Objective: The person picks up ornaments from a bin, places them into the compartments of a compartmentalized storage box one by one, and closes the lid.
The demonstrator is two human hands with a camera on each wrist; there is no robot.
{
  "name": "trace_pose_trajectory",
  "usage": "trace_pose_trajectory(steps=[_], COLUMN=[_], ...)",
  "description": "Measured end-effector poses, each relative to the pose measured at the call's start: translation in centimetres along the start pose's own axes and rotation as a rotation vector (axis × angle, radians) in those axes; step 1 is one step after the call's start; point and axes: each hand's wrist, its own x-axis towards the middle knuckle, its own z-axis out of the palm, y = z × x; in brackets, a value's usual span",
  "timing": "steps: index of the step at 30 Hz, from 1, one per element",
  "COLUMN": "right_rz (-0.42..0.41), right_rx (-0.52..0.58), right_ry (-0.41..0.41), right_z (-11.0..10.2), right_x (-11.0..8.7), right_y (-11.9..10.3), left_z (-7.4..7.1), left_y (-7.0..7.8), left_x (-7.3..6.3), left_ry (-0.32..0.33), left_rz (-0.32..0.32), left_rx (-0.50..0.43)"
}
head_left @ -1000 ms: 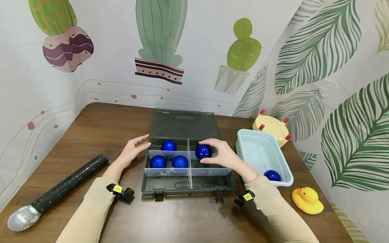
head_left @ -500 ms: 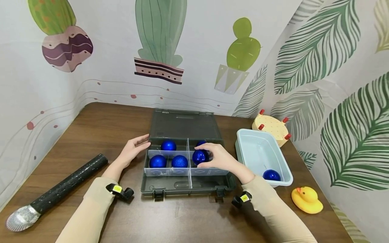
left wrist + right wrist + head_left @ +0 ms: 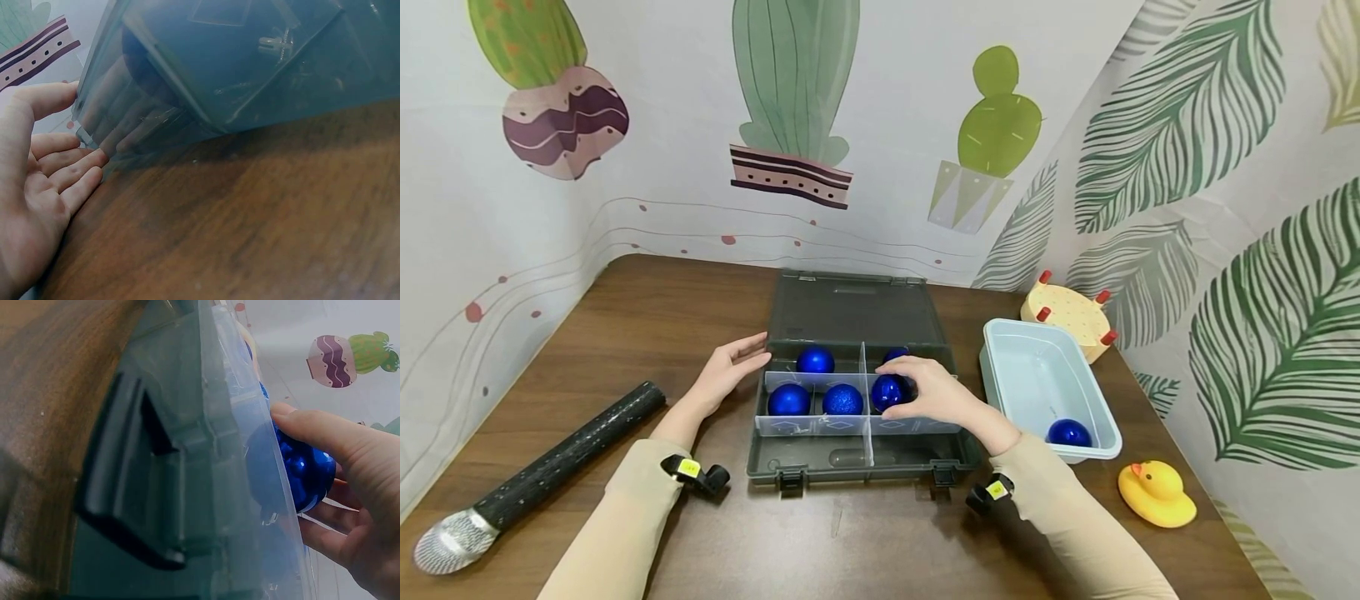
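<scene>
My right hand (image 3: 936, 392) grips a shiny blue ball (image 3: 889, 392) between thumb and fingers, low in the middle-row right compartment of the dark divided box (image 3: 917, 468). In the right wrist view the ball (image 3: 306, 469) sits partly behind the clear divider wall. Beyond my fingers another blue ball (image 3: 896, 354) shows in the back right compartment, mostly hidden. My left hand (image 3: 721, 375) has its fingers extended, fingertips touching the box's left side. Left of the centre divider lie a blue ball (image 3: 816, 360) at the back, and a matte ball (image 3: 789, 400) and a glittery ball (image 3: 842, 400) in the middle row.
To the right stands a light blue tub (image 3: 1037, 367) with one blue ball (image 3: 1069, 433) in it. Behind it is a yellow piece with red pegs (image 3: 1067, 312). A yellow rubber duck (image 3: 1157, 493) sits at front right, a black microphone (image 3: 550, 475) at left.
My right hand has moved the shiny ball toward me and slightly left, from the back right compartment into the middle row, revealing a ball behind it. The left hand stays put.
</scene>
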Motion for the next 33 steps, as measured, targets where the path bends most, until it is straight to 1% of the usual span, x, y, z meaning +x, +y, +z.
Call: trace_pose_trajectory(steps=[15, 24, 29, 33], right_rz=[0.0, 0.033, 0.025, 0.014], right_rx=[-0.025, 0.067, 0.064, 0.067], right_ry=[-0.039, -0.066, -0.039, 0.04], right_z=[0.2, 0.2, -0.2, -1.1], right_x=[0.2, 0.2, 0.2, 0.1], right_y=[0.0, 0.1, 0.0, 0.0], left_z=[0.0, 0.0, 0.0, 0.0], left_y=[-0.1, 0.0, 0.1, 0.1], left_x=[0.1, 0.0, -0.1, 0.0], left_ry=[-0.001, 0.002, 0.0, -0.003], left_rz=[0.001, -0.001, -0.003, -0.005], left_rx=[-0.001, -0.003, 0.0, -0.001])
